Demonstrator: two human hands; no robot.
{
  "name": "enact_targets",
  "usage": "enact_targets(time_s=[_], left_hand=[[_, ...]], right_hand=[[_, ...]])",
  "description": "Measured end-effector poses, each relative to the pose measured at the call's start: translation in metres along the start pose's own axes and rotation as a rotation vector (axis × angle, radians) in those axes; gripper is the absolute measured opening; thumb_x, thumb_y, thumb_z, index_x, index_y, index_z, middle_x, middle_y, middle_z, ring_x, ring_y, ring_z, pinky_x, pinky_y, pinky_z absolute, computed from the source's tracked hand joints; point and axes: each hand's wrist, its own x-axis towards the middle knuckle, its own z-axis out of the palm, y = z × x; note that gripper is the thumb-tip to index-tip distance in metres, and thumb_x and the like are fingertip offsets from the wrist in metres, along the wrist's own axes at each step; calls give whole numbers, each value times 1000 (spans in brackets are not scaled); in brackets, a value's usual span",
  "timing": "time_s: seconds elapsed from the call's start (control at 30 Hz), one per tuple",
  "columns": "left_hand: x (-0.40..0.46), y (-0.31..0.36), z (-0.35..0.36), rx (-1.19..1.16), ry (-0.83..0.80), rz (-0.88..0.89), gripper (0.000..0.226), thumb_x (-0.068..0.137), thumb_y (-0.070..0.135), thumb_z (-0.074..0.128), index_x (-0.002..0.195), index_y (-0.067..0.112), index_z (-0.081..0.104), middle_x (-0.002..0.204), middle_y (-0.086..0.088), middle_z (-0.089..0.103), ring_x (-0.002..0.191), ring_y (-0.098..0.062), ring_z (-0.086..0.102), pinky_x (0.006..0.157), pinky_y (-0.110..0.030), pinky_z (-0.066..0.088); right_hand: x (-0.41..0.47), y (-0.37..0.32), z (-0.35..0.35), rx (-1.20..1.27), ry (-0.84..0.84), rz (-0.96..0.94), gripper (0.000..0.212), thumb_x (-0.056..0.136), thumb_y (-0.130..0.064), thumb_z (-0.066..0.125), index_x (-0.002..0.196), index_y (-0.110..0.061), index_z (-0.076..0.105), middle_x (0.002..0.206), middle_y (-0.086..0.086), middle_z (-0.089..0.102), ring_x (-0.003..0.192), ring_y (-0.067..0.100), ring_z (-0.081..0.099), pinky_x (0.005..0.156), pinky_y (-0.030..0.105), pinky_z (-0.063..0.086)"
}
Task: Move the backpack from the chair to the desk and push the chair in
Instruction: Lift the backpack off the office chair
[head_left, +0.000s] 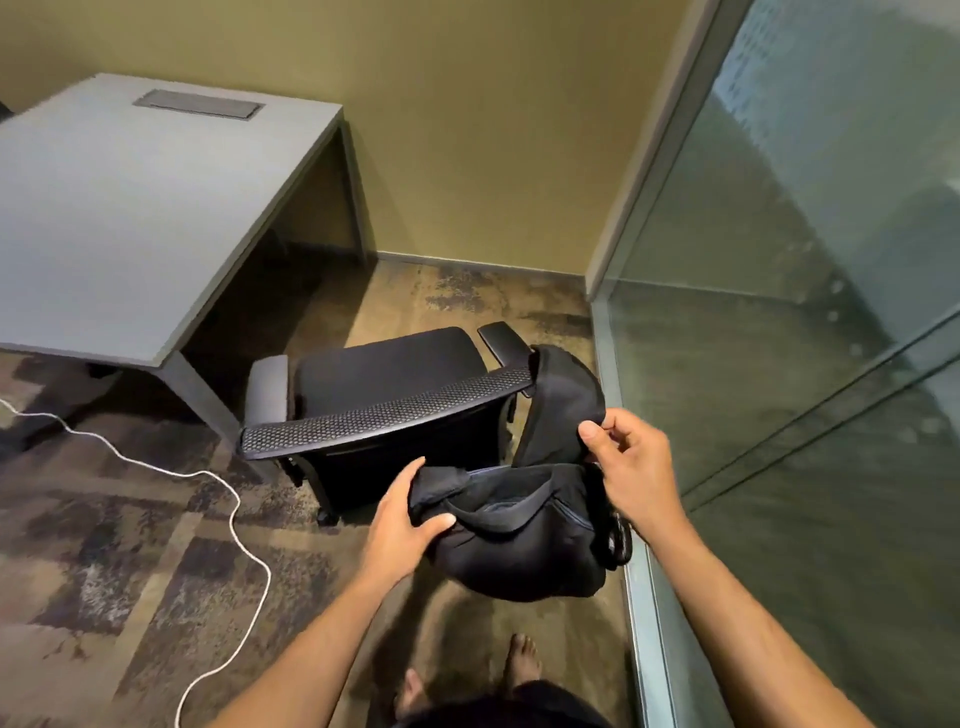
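backpack (519, 525) hangs in mid-air behind the chair (395, 395), held by both hands and clear of the seat. only the head view is given, looking down past both forearms.

left hand (402, 519) is clamped on the bag's left edge, thumb on top and fingers curled under the fabric. right hand (631, 478) pinches the upper flap, thumb and forefinger closed on the cloth near its top. the main compartment looks unzipped and gaping upward, and the flap folds up toward the chair's right armrest (501, 338), touching or nearly touching it; i cannot tell which.

the seat is empty. the chair stands pulled out from the desk (130, 208), its mesh backrest nearest the person. the desk sits to the left and further off, its top bare apart from a cable hatch (197, 105).

a white cable (208, 475) snakes over the carpet on the left, between the person's bare feet (522, 660) and the desk. a glass wall (805, 312) stands close on the right.

likely risks from here: the open mouth could spill contents if the bag tips on the swing left. the flap or a strap might catch the armrest and drag the chair. stepping toward the desk could snag a foot on the cable. the pinch on the flap looks weak, so the load may fall to the left hand.
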Motion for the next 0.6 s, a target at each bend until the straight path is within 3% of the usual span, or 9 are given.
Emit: enact_targets(time_s=[0.1,0.2,0.3,0.47,0.6], left_hand=[[6,10,18,18,35,3,84,74,29,82,145,26,38,133,14,44,121,-7,44,104,-33,39],[12,23,39,66,26,105,36,79,30,76,111,27,60,109,11,65,103,-12,60,84,-28,46],[19,45,64,50,9,136,10,87,17,68,91,23,61,89,6,64,87,-12,61,72,-23,40],[23,89,115,14,-47,207,13,92,10,61,85,21,60,83,4,61,82,-2,58,69,-10,39],[29,120,154,12,-78,237,22,93,12,61,74,23,56,72,3,53,70,-4,54,62,-17,38]], right_hand=[[-7,0,-19,-8,62,15,38,89,-9,65,60,-6,41,56,-7,34,54,6,30,51,22,26],[-10,5,-40,1,139,10,39,86,-20,65,61,-2,41,56,-2,34,55,8,30,52,25,26],[-9,15,-69,-1,220,33,41,84,-29,62,61,-2,40,56,4,34,55,10,31,53,30,26],[0,45,-129,68,326,155,41,88,-24,63,56,-20,38,51,-5,38,56,17,37,56,33,30],[6,74,-177,102,389,196,40,91,-12,62,61,-7,37,54,8,40,52,11,39,55,30,31]])
